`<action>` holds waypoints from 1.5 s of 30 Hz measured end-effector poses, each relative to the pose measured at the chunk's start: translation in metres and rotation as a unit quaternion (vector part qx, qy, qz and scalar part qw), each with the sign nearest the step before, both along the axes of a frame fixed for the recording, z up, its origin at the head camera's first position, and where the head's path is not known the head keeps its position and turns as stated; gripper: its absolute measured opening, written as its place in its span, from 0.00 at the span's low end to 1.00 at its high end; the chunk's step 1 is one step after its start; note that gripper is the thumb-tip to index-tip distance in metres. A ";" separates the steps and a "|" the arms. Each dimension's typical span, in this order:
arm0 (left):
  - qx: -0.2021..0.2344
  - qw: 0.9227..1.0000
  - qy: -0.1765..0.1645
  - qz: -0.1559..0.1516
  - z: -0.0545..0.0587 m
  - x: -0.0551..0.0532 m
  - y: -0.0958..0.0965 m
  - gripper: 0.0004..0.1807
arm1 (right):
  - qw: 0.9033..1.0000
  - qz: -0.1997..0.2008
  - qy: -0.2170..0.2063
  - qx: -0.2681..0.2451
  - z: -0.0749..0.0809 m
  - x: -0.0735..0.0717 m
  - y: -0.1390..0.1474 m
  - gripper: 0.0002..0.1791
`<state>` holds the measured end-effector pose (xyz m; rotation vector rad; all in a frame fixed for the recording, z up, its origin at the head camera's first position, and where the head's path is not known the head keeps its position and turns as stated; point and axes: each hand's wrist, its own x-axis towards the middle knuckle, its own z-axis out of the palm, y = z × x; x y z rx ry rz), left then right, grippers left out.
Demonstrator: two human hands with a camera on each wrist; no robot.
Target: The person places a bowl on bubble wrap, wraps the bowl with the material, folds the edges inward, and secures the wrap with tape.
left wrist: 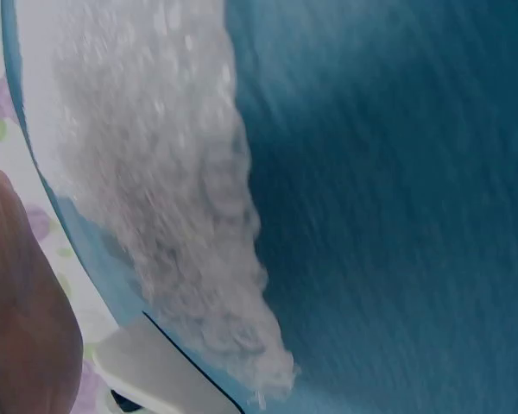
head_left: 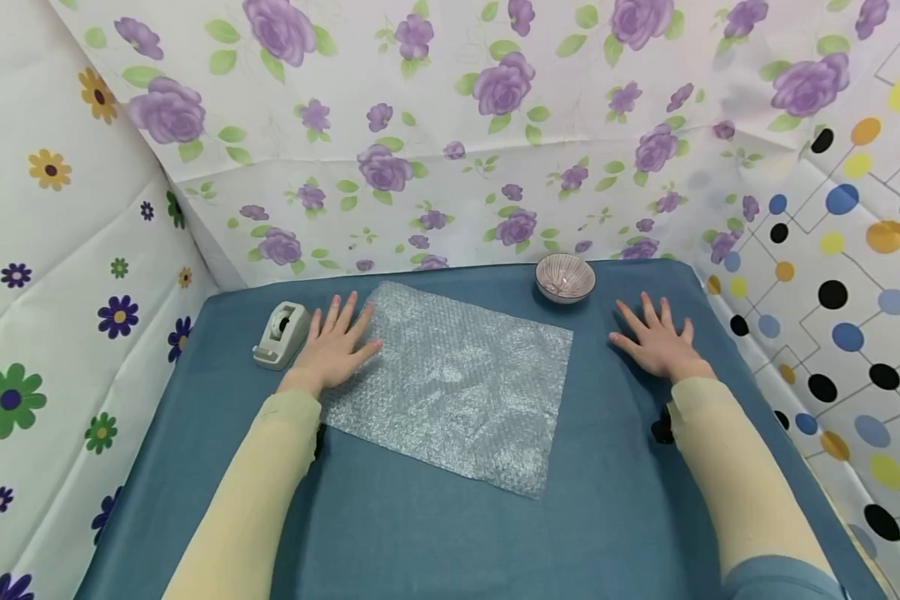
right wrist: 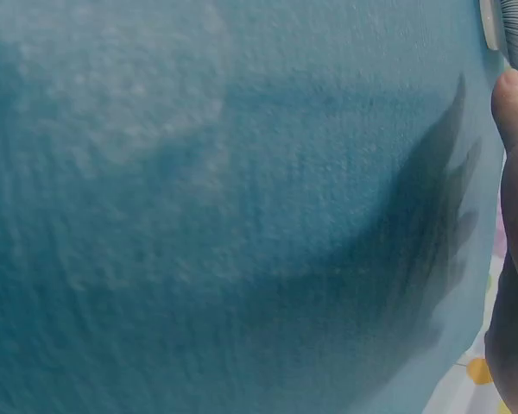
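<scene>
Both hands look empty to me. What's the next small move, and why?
I'd probably reach the right hand forward and left to the bowl. That hand is open and holds nothing, and the bowl is the nearest loose thing to it. The bubble wrap lies spread out with nothing on it, so the bowl could be set there.

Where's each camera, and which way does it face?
Head: on the person's head, facing forward and down at bubble wrap, bowl and tape dispenser; left hand, right hand and sleeves show.
Left wrist: on that wrist, facing bubble wrap; part of that hand shows.
Right wrist: on that wrist, facing blue cloth; part of that hand shows.
Head and left wrist share bubble wrap.
</scene>
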<state>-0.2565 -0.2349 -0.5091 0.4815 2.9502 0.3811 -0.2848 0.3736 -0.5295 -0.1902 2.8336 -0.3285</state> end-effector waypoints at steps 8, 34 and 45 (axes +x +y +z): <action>0.042 0.998 -0.041 -0.008 -0.007 0.002 0.006 0.46 | 0.999 -0.015 -0.008 -0.032 -0.004 0.007 -0.006 0.47; 0.098 0.991 -0.087 -0.017 -0.025 0.019 0.011 0.49 | 0.993 -0.009 -0.033 -0.109 0.002 0.031 -0.029 0.43; 0.099 0.990 -0.101 -0.017 -0.023 0.022 0.013 0.49 | 0.994 0.006 -0.030 -0.107 0.008 0.040 -0.039 0.45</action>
